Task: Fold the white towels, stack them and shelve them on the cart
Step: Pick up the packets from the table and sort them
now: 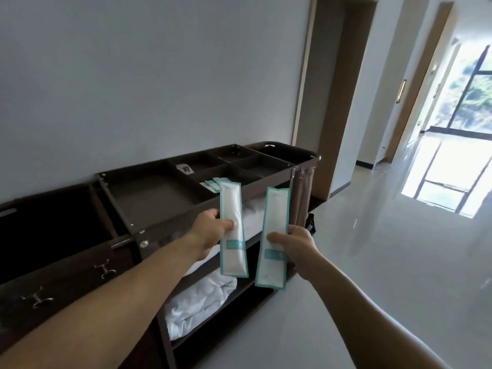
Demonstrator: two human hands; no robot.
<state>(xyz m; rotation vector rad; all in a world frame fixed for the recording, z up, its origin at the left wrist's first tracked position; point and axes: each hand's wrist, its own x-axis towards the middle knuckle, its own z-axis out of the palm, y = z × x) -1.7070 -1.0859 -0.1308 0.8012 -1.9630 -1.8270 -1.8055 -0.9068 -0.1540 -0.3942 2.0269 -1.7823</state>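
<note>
Two long white packets with teal borders stand upright and apart, one in each hand. My left hand pinches the left packet with the thumb in front. My right hand grips the right packet in the same way. Just beyond both hands is the dark front rim of the cart. To the right of my right hand the glossy floor gives wide room. A crumpled towel, white and loosely bunched, lies on the shelf below my left hand. A second towel is on the shelf behind the packets, partly hidden.
</note>
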